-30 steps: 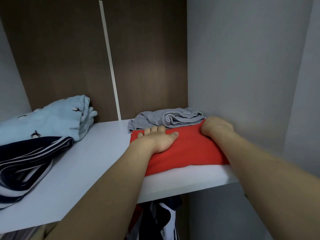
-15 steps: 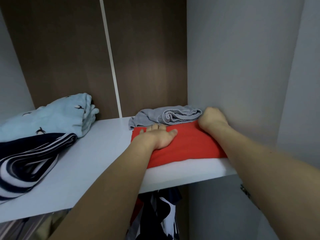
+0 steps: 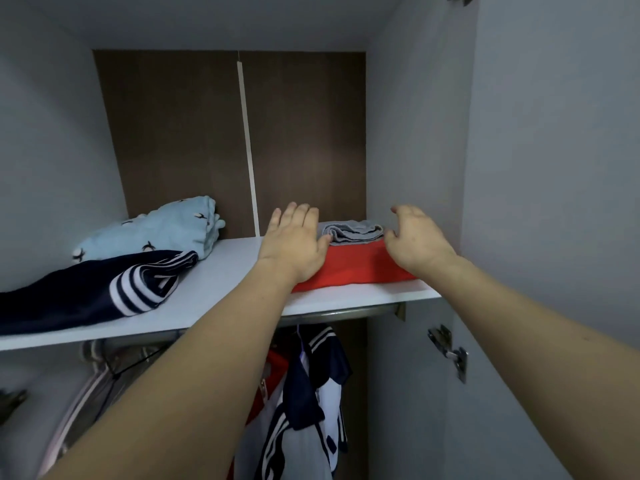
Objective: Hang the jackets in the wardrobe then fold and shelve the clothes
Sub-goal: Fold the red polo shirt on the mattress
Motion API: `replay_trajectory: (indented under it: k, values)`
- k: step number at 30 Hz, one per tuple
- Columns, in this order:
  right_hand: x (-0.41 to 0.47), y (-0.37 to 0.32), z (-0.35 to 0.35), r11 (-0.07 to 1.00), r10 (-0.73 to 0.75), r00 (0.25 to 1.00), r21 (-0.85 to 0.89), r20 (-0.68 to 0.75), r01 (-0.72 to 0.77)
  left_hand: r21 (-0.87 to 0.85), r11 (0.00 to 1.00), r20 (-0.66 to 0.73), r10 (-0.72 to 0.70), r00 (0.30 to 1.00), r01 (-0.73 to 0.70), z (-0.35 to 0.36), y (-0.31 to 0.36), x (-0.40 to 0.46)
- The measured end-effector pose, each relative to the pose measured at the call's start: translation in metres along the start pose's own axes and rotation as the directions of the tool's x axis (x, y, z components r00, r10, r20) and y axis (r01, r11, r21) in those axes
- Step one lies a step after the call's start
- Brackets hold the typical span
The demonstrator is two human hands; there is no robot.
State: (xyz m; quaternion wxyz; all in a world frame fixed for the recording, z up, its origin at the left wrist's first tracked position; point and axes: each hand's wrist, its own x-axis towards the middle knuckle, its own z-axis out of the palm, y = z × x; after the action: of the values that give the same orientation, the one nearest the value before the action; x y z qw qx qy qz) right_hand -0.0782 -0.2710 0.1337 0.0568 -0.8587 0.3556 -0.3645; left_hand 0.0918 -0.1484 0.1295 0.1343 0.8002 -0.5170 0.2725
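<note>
A folded red garment (image 3: 360, 270) lies flat at the right end of the white wardrobe shelf (image 3: 221, 271), with a folded grey cloth (image 3: 353, 232) behind it. My left hand (image 3: 294, 245) hovers over the red garment's left end with straight fingers, its heel close to the cloth. My right hand (image 3: 414, 240) is lifted above the garment's right end, fingers loosely spread, holding nothing. Below the shelf, jackets (image 3: 308, 403) in navy, white and red hang from the metal rail (image 3: 339, 311).
On the shelf's left lie a light blue patterned garment (image 3: 156, 232) and a navy garment with white stripes (image 3: 104, 287). Grey wardrobe walls close in on both sides. The open door with a metal hinge (image 3: 450, 351) stands at the right.
Both hands have lifted off the red garment and opened; earlier they pressed on it. The camera has pulled back and down, so the rail and hanging jackets now show.
</note>
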Motion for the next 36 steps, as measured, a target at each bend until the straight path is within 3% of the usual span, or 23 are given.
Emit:
replay_trajectory:
  k: [6,10,16,20,23,30,36]
  values:
    - [-0.068,0.001,-0.043,0.997,-0.033,0.999,0.066,-0.029,0.035,-0.008,1.0,-0.159,-0.023,0.987,0.023,-0.039,0.017,-0.065]
    - [-0.112,-0.005,-0.067,0.993,-0.09,0.994,0.07,-0.057,0.093,-0.002,1.0,-0.189,-0.009,0.982,0.009,-0.054,0.029,-0.107]
    - [-0.18,-0.015,-0.118,0.987,-0.158,0.965,-0.025,-0.211,0.156,-0.016,0.993,-0.376,0.1,0.921,-0.115,-0.087,0.054,-0.144]
    - [-0.227,-0.019,-0.149,0.977,-0.214,0.894,-0.068,-0.394,0.204,-0.067,0.971,-0.469,0.173,0.866,-0.23,-0.101,0.078,-0.158]
    - [-0.262,-0.016,-0.166,0.972,-0.234,0.862,-0.104,-0.45,0.21,-0.113,0.936,-0.509,0.234,0.828,-0.334,-0.106,0.102,-0.174]
    - [-0.351,0.016,-0.234,0.978,-0.16,0.862,-0.198,-0.481,0.07,-0.193,0.793,-0.58,0.383,0.719,-0.578,-0.126,0.193,-0.222]
    - [-0.457,0.083,-0.323,0.932,-0.086,0.867,-0.346,-0.491,-0.104,-0.29,0.632,-0.607,0.459,0.649,-0.719,-0.155,0.334,-0.266]
